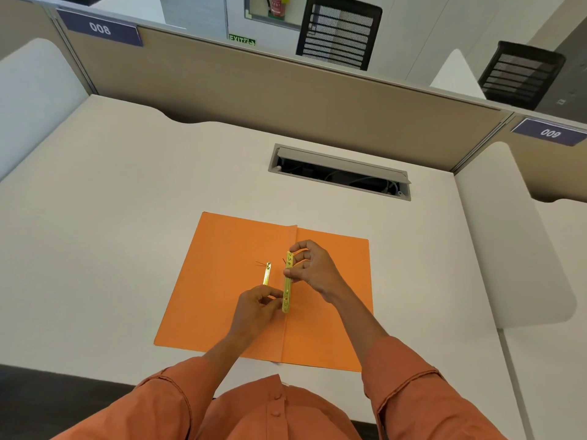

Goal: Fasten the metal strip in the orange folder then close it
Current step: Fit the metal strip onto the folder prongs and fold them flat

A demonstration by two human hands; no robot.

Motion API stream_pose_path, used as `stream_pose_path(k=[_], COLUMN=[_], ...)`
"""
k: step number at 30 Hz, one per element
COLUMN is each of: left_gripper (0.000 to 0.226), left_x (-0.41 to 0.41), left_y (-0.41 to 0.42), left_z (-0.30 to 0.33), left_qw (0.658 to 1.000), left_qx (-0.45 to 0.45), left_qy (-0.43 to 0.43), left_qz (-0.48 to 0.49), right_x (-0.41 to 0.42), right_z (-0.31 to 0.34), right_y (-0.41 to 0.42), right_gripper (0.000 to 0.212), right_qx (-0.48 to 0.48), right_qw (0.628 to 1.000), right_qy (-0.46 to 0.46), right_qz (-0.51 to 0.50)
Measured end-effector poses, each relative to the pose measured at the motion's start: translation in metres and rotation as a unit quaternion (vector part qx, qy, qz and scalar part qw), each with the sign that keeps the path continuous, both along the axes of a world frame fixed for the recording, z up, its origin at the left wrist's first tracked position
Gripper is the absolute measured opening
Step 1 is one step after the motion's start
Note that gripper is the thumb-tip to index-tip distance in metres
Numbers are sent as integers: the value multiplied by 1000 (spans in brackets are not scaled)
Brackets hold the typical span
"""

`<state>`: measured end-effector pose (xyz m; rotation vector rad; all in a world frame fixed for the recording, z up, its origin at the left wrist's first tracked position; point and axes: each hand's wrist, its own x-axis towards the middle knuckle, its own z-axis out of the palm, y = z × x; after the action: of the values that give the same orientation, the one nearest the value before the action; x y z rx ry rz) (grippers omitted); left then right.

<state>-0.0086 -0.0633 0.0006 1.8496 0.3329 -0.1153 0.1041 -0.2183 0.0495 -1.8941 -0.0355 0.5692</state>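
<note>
The orange folder lies open and flat on the white desk, its spine fold running toward me. A long gold metal strip stands lengthwise just above the fold. My right hand pinches the strip's far half between thumb and fingers. My left hand pinches its near end. A second, shorter gold prong piece lies on the left flap, apart from both hands, with thin dark prongs at its far tip.
An open cable hatch is set into the desk behind the folder. Beige partition walls enclose the desk at the back, white side panels on both sides. The desk's front edge is close to my body.
</note>
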Motion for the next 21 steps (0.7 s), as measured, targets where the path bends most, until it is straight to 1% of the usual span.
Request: stream_pose_path(k=[15,18,21], left_gripper=[16,13,15], left_x=[1,1,1], left_y=[1,1,1], left_z=[2,1,-1], left_qw=[1000,1000,1000], left_qx=[4,4,9], left_qy=[-19,-19,-20], left_qz=[1,-1,-5], right_x=[0,0,0], right_z=[-2,-3,-4], right_y=[2,2,4], right_gripper=[51,51,51], right_qx=[-3,-5,-4], right_qw=[1000,1000,1000], right_qy=[-9,-13,-13], right_qz=[-18,-18,-17])
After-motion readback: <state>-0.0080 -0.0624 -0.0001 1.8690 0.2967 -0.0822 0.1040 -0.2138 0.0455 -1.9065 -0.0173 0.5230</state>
